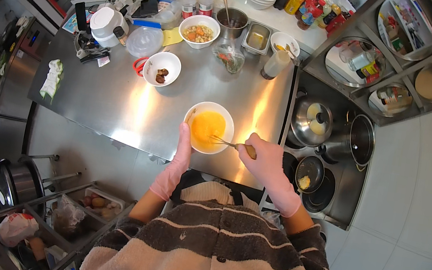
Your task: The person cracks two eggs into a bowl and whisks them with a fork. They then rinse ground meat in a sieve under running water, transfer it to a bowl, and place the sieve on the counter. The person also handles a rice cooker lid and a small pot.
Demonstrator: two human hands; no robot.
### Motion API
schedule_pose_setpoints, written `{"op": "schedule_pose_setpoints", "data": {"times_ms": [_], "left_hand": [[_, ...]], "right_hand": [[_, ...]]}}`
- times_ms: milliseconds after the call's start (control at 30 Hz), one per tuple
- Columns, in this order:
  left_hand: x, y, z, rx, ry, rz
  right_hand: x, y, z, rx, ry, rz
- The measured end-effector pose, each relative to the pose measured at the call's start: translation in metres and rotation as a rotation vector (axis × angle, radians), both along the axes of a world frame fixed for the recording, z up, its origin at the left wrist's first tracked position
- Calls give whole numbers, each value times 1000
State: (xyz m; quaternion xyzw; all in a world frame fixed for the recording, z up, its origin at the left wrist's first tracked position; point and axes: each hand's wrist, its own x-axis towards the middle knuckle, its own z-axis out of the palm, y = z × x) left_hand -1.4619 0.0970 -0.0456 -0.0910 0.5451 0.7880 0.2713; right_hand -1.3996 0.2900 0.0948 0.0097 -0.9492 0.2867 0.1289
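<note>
A white bowl (230, 125) of beaten egg (209, 126) stands near the front edge of the stainless steel table (110, 105). My left hand (183, 151), in a pink glove, holds the bowl by its left rim. In my right hand (265, 159), also gloved in pink, is the wooden handle of a small wire whisk (225, 141), whose head dips into the yellow liquid. Behind and left stands a white bowl (172, 64) with brown pieces inside, beside red-handled scissors (139, 66).
At the back are a bowl of diced food (199, 31), a bagged vegetable (230, 57), a steel pan (231, 23) and a squeeze bottle (274, 64). To the right, a stove carries a lidded pot (306, 126) and a small frying pan (312, 167) with a yellow piece inside.
</note>
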Motion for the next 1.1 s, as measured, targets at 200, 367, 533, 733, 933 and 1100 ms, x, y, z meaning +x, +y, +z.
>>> {"op": "schedule_pose_setpoints", "data": {"times_ms": [200, 367, 533, 733, 933, 1100], "left_hand": [[4, 0, 7, 0, -21, 0], [1, 1, 3, 7, -15, 0], [-2, 1, 1, 6, 2, -20], [-7, 2, -1, -24, 4, -14], [-8, 3, 4, -43, 8, -30], [-9, 5, 22, 0, -16, -66]], "right_hand": [[-2, 7, 1, 25, 4, 11], [-6, 11, 2, 85, -48, 54], [-6, 15, 4, 106, -91, 84], [-7, 15, 7, 42, 28, 15], [-13, 19, 12, 60, -28, 57], [-16, 24, 15, -29, 48, 0]]}}
